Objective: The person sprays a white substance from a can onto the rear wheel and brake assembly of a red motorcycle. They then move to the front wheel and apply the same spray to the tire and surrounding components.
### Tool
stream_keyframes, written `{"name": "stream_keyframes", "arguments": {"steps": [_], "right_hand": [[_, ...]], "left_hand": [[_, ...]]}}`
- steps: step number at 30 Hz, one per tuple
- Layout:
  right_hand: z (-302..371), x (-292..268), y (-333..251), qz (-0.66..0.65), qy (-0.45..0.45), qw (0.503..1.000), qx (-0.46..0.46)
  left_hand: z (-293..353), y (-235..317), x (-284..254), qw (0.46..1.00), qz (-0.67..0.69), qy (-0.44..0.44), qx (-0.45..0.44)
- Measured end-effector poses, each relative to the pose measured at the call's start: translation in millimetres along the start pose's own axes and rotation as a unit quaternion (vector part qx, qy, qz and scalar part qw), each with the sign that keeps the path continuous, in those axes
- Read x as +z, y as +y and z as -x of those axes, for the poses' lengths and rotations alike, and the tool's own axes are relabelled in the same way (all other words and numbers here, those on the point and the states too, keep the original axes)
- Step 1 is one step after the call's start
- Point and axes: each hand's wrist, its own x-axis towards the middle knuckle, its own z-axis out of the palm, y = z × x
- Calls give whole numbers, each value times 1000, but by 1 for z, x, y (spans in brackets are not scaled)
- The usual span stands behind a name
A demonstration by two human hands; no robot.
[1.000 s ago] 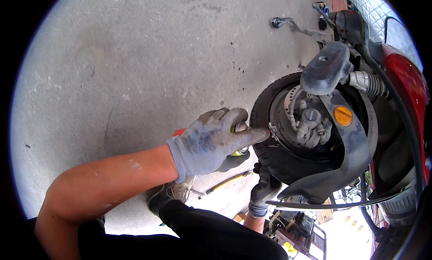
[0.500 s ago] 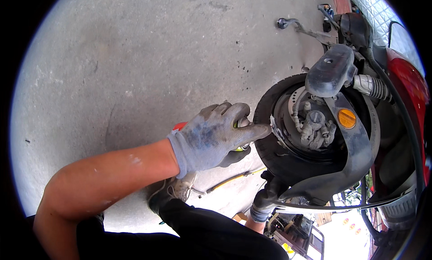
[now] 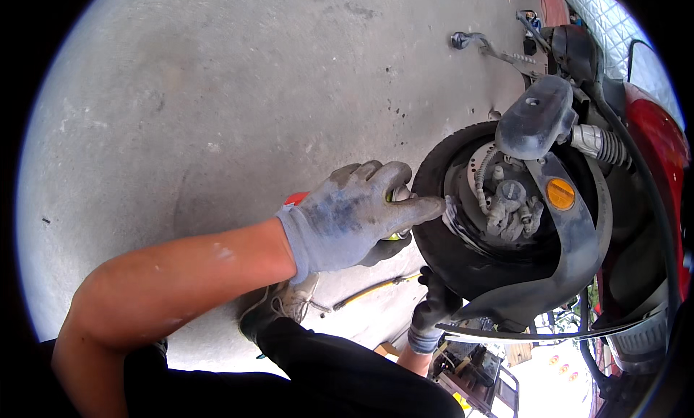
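My left hand (image 3: pixel 361 215), in a grey-blue work glove with dark stains, wraps round a spray can, its thumb pointing at the wheel. The glove hides most of the can; its red end (image 3: pixel 296 199) and a yellow-green part (image 3: pixel 396 236) show. Whitish spray or foam (image 3: pixel 453 217) lies on the wheel rim just beyond the thumb. The black tire (image 3: pixel 438 254) belongs to a scooter with a dusty brake caliper (image 3: pixel 512 201). My right hand (image 3: pixel 437 306), gloved too, grips the tire's near lower edge, its fingers partly hidden.
A grey fender bracket (image 3: pixel 582 237) with an orange reflector (image 3: pixel 560 194) crosses the wheel. Red bodywork (image 3: pixel 654 150) stands at the right. A yellow hose (image 3: pixel 369 291) lies on the concrete floor (image 3: pixel 217 114) near my shoe (image 3: pixel 293 300). Metal equipment (image 3: pixel 477 374) stands below the wheel.
The whitish patch on the rim looks larger. My left hand with the can and the wheel both sit slightly further right in view; their grips look the same.
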Motion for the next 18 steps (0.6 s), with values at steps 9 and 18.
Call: {"name": "stream_keyframes", "arguments": {"steps": [9, 18], "right_hand": [[-5, 29, 8, -89, -33, 987, 127], [-7, 0, 1, -45, -6, 999, 10]], "left_hand": [[0, -1, -6, 1000, -15, -14, 5], [5, -3, -5, 1000, -21, -16, -2]]}}
